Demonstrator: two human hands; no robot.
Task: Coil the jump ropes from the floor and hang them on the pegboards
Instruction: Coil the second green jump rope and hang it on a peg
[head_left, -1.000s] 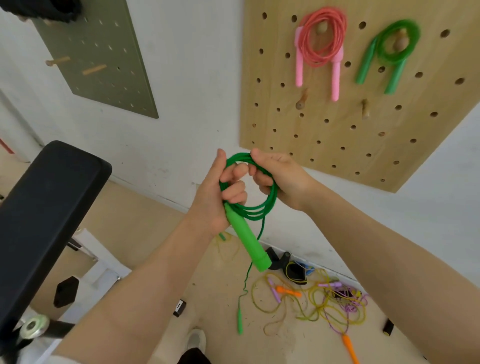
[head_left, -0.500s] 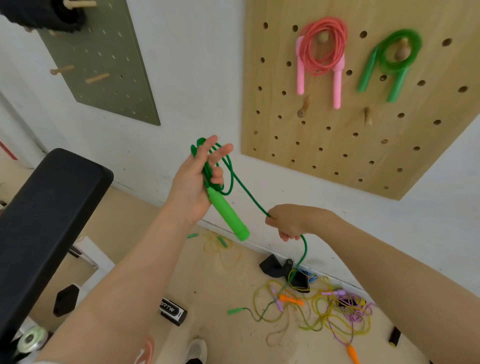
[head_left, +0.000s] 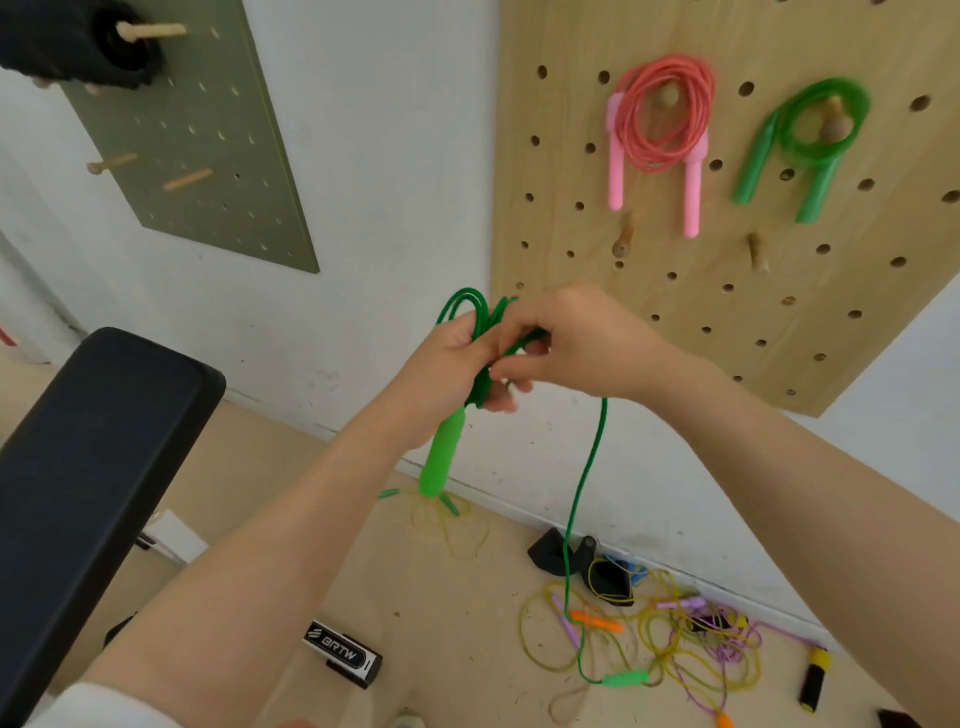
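Green jump rope (head_left: 587, 467) loops sit gripped in the left hand (head_left: 447, 374), while the right hand (head_left: 571, 343), at its 3 o'clock, pinches the cord.

Bright even daylight, soft faint shadows, wide-angle bending at edges, slight motion blur throughout

Wooden pegboard (head_left: 675, 322) – matt; green handle (head_left: 441, 457) – smooth plastic

We see both forearms reaching forward, bare, meeting at chest height. Our left hand (head_left: 447, 374) has its fingers curled round the green jump rope (head_left: 480, 332), and our right hand (head_left: 571, 338) pinches its cord beside the left, knuckles up
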